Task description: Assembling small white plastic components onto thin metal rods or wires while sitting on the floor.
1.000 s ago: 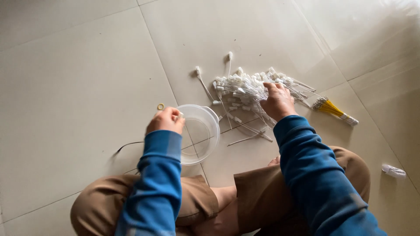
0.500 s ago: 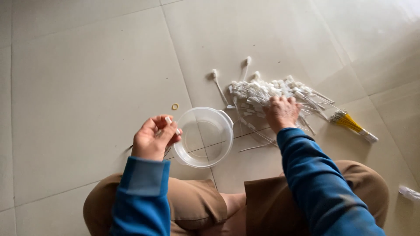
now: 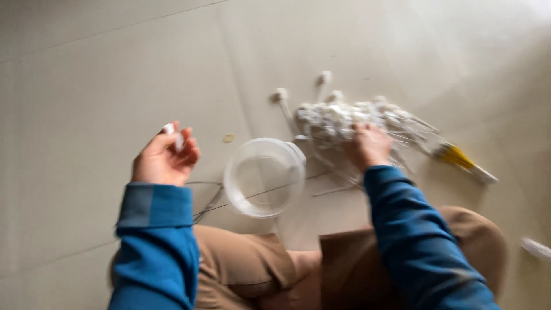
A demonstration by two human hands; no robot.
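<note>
On the floor, right hand (image 3: pixel 367 144) grips the white-tipped stick pile (image 3: pixel 344 120) (blurred), left hand (image 3: pixel 165 156) pinches a small white piece (image 3: pixel 170 130); tangled sticks could likely scatter beside the clear bowl (image 3: pixel 264 177).

A tangled heap of white cable ties (image 3: pixel 344 123) lies on the floor, upper centre-right; 1 small white piece (image 3: pixel 169 128) sits pinched at left.
</note>
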